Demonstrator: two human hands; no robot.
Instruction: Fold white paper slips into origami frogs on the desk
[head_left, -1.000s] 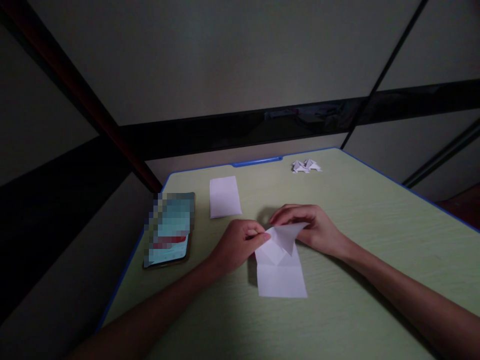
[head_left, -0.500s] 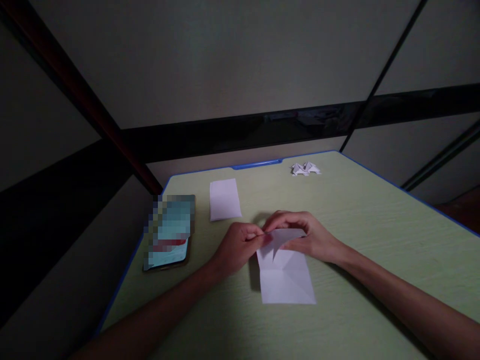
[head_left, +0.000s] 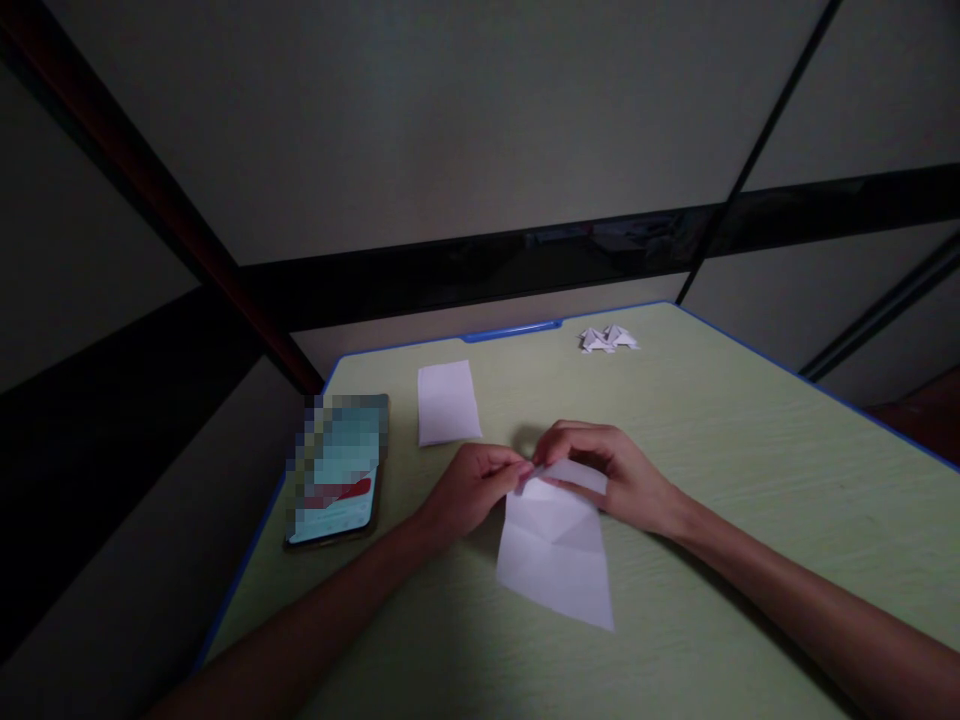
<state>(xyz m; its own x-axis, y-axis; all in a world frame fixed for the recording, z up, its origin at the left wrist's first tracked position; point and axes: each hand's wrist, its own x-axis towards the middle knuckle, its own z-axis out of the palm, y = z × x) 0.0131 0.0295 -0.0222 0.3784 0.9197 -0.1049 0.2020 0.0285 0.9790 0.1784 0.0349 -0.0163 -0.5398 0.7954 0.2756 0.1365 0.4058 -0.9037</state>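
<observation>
A creased rectangular sheet of thin white paper point(head_left: 555, 570) is held at its far end by both hands, near the middle of the pale green, wood-grained surface point(head_left: 750, 450) with blue edging. The far left corner of the sheet is pinched between the thumb and fingers of the left hand point(head_left: 469, 490). The folded-over far edge is gripped by the right hand point(head_left: 619, 475), with the thumb laid beneath the raised flap. The two hands are brought close together; whether their fingertips touch cannot be told. The near end of the sheet is spread toward the wearer, slightly curved and marked by crossing creases. Beyond the left hand, a flat rectangular stack of white paper point(head_left: 448, 403) is placed. Farther left, a dark-cased rectangular phone with a lit screen point(head_left: 349, 480) is laid, its display partly blurred by pixelation. Near the far edge, two small folded white paper figures point(head_left: 608, 339) are set side by side.
</observation>
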